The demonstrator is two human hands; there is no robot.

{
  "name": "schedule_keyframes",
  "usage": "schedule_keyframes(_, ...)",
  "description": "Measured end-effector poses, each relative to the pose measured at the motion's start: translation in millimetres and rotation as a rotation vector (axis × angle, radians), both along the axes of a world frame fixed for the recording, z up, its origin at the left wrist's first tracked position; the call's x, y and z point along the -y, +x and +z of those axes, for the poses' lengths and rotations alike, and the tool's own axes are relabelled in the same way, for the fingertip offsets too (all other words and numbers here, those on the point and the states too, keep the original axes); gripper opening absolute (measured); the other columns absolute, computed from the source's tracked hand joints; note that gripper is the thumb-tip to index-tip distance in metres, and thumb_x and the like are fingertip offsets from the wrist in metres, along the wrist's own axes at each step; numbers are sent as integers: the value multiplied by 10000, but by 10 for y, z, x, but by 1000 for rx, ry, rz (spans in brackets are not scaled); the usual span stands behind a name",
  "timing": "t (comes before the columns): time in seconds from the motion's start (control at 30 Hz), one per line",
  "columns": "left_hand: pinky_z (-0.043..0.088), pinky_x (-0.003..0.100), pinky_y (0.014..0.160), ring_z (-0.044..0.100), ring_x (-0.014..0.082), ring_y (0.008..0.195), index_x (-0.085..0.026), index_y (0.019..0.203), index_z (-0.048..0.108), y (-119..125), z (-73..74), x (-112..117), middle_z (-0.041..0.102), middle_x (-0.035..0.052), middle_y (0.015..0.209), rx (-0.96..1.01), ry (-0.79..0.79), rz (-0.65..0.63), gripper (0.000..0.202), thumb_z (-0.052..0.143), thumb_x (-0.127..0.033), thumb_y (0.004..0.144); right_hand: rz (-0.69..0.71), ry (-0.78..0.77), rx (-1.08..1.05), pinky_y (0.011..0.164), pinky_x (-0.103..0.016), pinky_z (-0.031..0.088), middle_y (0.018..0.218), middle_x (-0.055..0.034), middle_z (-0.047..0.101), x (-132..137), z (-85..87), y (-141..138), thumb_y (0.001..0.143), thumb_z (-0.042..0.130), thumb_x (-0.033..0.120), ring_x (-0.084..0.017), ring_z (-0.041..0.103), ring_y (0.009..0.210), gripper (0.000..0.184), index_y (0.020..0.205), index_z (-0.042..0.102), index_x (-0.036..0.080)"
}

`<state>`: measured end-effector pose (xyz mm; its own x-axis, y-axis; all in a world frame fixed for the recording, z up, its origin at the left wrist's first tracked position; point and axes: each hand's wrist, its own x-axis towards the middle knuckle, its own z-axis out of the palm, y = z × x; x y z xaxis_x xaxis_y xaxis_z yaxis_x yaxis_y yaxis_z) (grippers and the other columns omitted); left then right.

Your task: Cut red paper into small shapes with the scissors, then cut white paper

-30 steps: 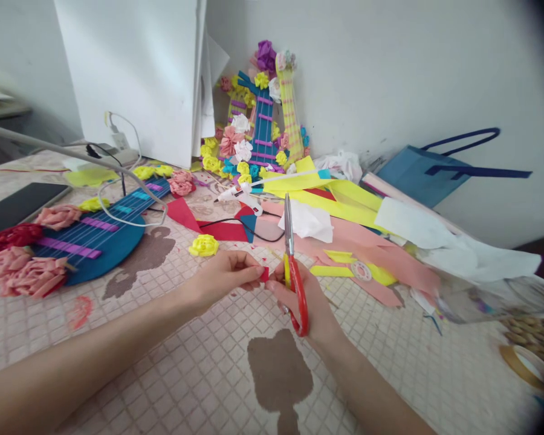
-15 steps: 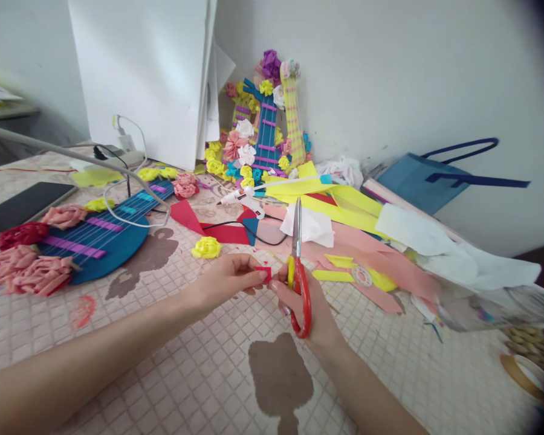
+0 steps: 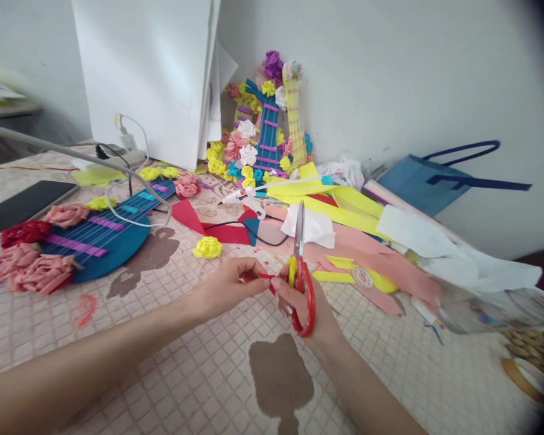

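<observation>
Between the fingertips of my two hands is a small piece of red paper [image 3: 267, 277], pinched at its left by my left hand [image 3: 236, 283]. My right hand [image 3: 306, 302] grips red-and-yellow-handled scissors [image 3: 304, 296], with the blades pointing up and away from me. Its thumb and forefinger also touch the red piece. A yellow paper flower [image 3: 207, 247] lies on the table just beyond my left hand.
Left lies a blue paper guitar [image 3: 113, 238] with paper flowers. A white glue gun [image 3: 242, 196] rests behind my hands. Yellow strips [image 3: 340, 205] and pink paper [image 3: 362, 241] cover the right side. More decorated guitars [image 3: 268, 130] lean against the wall; a blue bag [image 3: 424, 178] stands right.
The red piece has turned and now looks narrower, folded or seen edge-on. My right fingertips have come onto it, close against my left. The scissors stay in my right hand.
</observation>
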<state>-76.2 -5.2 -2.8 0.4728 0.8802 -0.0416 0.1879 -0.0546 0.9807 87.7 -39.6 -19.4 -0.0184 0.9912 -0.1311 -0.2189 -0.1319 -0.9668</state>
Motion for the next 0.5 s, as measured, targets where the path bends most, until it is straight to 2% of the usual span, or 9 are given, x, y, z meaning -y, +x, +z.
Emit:
schedule_keyframes(0.13, 471, 261, 637, 583, 135, 708, -145, 823, 613, 7, 16, 37, 639, 23, 793, -9, 145, 39, 82, 625, -223, 800, 1, -15, -12, 373, -169, 326, 554, 103, 482, 0, 18, -6, 713, 764, 354, -30, 388, 372, 311, 799, 502, 210)
schedule_keyframes(0.3, 474, 292, 732, 585, 154, 821, -172, 870, 653, -12, 84, 90, 628, 38, 881, -92, 590, 81, 79, 611, -123, 825, -3, -33, 12, 366, -173, 330, 528, 106, 448, 1, 65, 0, 703, 771, 382, -41, 387, 379, 337, 787, 495, 209)
schedule_keyframes(0.37, 470, 295, 729, 580, 159, 827, -177, 889, 683, -25, 89, 88, 625, 50, 891, -144, 731, 67, 106, 604, -124, 842, -2, -35, 22, 357, -175, 326, 538, 102, 462, 0, 72, 4, 689, 778, 393, -44, 386, 379, 354, 792, 494, 210)
schedule_keyframes(0.5, 459, 286, 673, 567, 162, 779, -166, 891, 694, -54, 64, 44, 625, 61, 848, -196, 918, 38, 114, 581, -162, 879, 20, -44, 14, 348, -179, 329, 574, 91, 492, -3, 69, 9, 658, 795, 399, -43, 391, 381, 378, 789, 496, 209)
